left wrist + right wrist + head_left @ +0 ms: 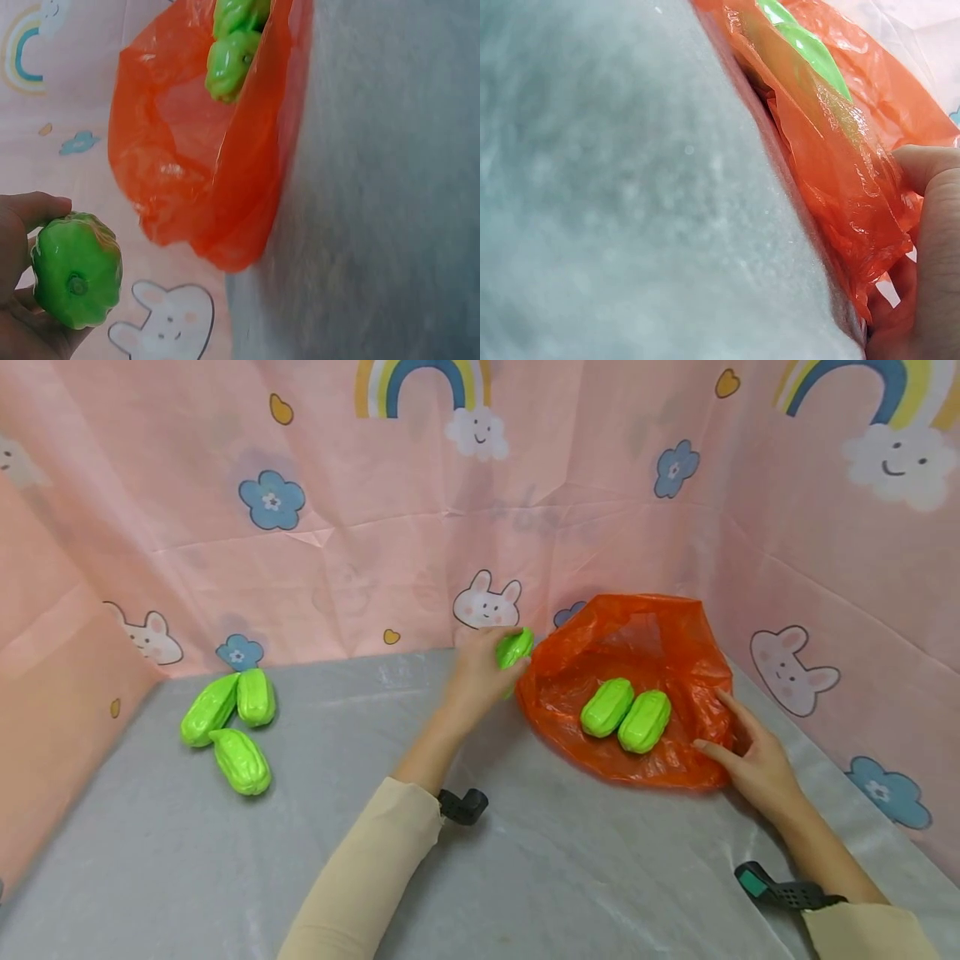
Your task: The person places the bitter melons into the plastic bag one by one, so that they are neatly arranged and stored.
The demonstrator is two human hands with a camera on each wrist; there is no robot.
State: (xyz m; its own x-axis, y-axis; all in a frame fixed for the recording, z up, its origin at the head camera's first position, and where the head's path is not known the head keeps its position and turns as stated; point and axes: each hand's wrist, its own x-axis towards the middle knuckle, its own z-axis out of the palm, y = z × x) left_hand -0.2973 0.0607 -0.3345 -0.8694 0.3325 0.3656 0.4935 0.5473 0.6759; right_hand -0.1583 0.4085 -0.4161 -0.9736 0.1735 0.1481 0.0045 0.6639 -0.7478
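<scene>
Six gourds: three loose on the worktop [525, 877], two in the bag, one in hand.
Head view: left hand [476, 672] carries a green gourd [514, 648] to the orange bag [637, 635]; right hand [753, 756] pinches the bag's rim, likely to keep it open.
Left wrist: grip wraps the gourd, just beside the bag mouth.
Right wrist: fingers [930, 225] clamp orange plastic.

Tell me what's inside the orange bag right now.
Two green gourds lie side by side inside the orange bag. Anything under them or beneath the crumpled plastic is hidden.
</scene>
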